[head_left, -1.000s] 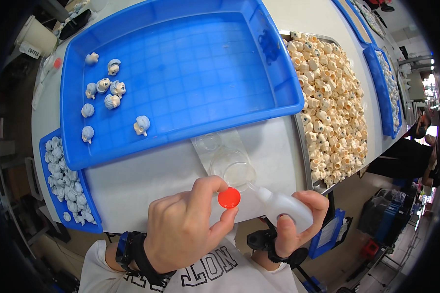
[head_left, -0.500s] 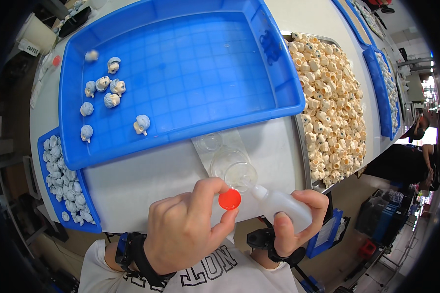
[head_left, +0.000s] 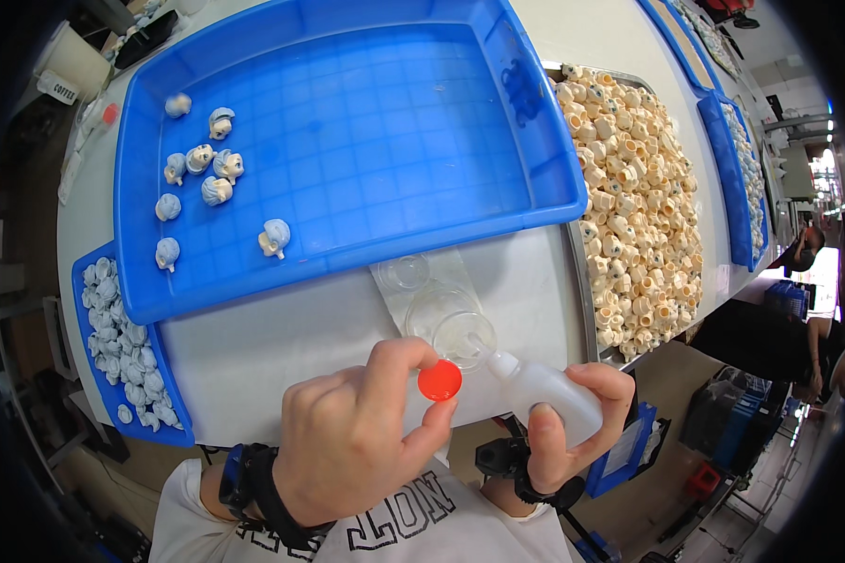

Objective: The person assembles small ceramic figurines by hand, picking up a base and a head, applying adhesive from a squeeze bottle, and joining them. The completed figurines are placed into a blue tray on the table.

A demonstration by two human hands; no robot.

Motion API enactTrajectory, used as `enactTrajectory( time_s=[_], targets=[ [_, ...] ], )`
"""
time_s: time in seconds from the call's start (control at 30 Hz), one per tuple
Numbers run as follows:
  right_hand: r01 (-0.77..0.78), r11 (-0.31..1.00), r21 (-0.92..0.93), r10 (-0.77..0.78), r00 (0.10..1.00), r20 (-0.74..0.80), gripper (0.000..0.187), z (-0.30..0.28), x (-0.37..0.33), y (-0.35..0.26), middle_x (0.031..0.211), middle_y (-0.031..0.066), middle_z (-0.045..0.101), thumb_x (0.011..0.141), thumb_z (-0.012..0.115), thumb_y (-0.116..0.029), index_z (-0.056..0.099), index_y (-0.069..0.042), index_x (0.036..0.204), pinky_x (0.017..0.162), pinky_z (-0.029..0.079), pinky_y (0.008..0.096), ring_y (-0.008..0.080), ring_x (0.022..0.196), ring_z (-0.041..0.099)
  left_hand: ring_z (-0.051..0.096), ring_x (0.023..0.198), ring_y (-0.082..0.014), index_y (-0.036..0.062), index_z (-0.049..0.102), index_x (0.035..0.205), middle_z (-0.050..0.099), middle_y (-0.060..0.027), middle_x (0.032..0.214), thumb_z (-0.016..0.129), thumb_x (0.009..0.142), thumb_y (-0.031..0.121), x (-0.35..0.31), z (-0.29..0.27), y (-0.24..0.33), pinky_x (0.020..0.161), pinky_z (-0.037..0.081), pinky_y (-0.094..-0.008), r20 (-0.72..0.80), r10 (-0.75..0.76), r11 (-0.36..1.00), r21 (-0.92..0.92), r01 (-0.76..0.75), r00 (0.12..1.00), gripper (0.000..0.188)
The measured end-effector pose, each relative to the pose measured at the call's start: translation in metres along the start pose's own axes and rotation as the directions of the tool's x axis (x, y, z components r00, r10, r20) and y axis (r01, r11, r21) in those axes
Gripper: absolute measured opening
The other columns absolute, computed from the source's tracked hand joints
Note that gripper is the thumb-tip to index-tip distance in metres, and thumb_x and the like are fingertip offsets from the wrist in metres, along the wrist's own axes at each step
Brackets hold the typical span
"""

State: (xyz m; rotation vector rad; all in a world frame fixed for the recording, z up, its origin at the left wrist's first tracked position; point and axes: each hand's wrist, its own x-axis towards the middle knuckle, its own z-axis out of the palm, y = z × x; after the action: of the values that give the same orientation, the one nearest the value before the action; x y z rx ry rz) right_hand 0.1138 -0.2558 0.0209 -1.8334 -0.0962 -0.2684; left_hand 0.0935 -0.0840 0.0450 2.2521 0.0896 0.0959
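Red, smooth and slightly glossy, a flat disc [head_left: 439, 380] sits between the thumb and forefinger of the left hand [head_left: 352, 441], pinched at its edge. That hand is curled, its other fingers folded in and mostly hidden from view. Its back faces up, and the disc's round face is turned upward in plain sight.

The right hand [head_left: 587, 454] is wrapped around a squeeze bottle [head_left: 556, 403], with the thumb pressed on the near side and the fingers bent round the far side. The bottle is translucent, whitish plastic with rounded shoulders, and is held tilted, its thin clear nozzle aimed up and left over a round clear dish [head_left: 449, 345]. Whether the nozzle tip touches the dish cannot be told. Disc and bottle are near each other, above the front edge of the white table [head_left: 263, 366].

Beyond the hands stands a big blue plastic bin [head_left: 385, 103], its floor marked with a grid, holding a few small doll heads [head_left: 274, 238] with pale blue, ridged hair. To the right, a metal tray [head_left: 580, 291] is heaped with hollow, cream-coloured face pieces [head_left: 638, 206]. At left, a smaller blue tray [head_left: 180, 435] holds pale blue, wavy hair pieces [head_left: 113, 333].
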Motion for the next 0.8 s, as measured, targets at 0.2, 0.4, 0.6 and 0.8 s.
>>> enactTrajectory(
  time_s=[0.2, 0.4, 0.6, 0.8],
  targets=[
    [0.06, 0.998, -0.028, -0.058, 0.996, 0.06, 0.039, 0.0016, 0.0023, 0.001, 0.073, 0.0087, 0.055, 0.063, 0.068, -0.013, 0.051, 0.0, 0.095, 0.051, 0.04, 0.023, 0.0132, 0.057, 0.052, 0.041, 0.036, -0.0089, 0.0041, 0.05, 0.09, 0.042, 0.0015, 0.047, 0.073, 0.063, 0.007, -0.0016, -0.0015, -0.0008, 0.037, 0.029, -0.0228, 0.003, 0.006, 1.0, 0.015, -0.006, 1.0, 0.036],
    [0.116, 0.993, -0.024, -0.112, 0.986, 0.126, 0.04, 0.0023, 0.0053, 0.0016, 0.067, 0.0082, 0.057, 0.063, 0.069, -0.014, 0.051, 0.0, 0.096, 0.048, 0.04, 0.0236, 0.0141, 0.053, 0.053, 0.041, 0.036, -0.0089, 0.0042, 0.051, 0.09, 0.042, 0.0015, 0.047, 0.074, 0.063, 0.007, -0.0032, -0.0014, -0.0023, 0.037, 0.03, -0.0227, 0.011, 0.003, 1.0, 0.01, -0.004, 1.0, 0.036],
    [0.094, 0.993, -0.076, -0.084, 0.989, 0.122, 0.04, -0.0047, 0.0013, -0.0008, 0.067, 0.008, 0.056, 0.062, 0.069, -0.017, 0.052, 0.0, 0.094, 0.048, 0.039, 0.0237, 0.0148, 0.052, 0.053, 0.042, 0.037, -0.0095, 0.0042, 0.051, 0.09, 0.043, 0.0011, 0.047, 0.074, 0.063, 0.007, -0.0035, -0.0025, -0.0022, 0.037, 0.03, -0.023, 0.013, -0.005, 1.0, -0.004, 0.005, 1.0, 0.036],
    [0.068, 0.992, -0.107, -0.066, 0.998, 0.023, 0.038, -0.0053, -0.0016, 0.0003, 0.075, 0.0091, 0.055, 0.062, 0.068, -0.017, 0.053, -0.001, 0.093, 0.051, 0.039, 0.0237, 0.0143, 0.057, 0.051, 0.044, 0.037, -0.0102, 0.004, 0.051, 0.09, 0.044, 0.0007, 0.048, 0.074, 0.063, 0.007, -0.0036, -0.0038, -0.0025, 0.038, 0.031, -0.0232, 0.006, -0.002, 1.0, -0.001, 0.002, 1.0, 0.036]
  ],
)
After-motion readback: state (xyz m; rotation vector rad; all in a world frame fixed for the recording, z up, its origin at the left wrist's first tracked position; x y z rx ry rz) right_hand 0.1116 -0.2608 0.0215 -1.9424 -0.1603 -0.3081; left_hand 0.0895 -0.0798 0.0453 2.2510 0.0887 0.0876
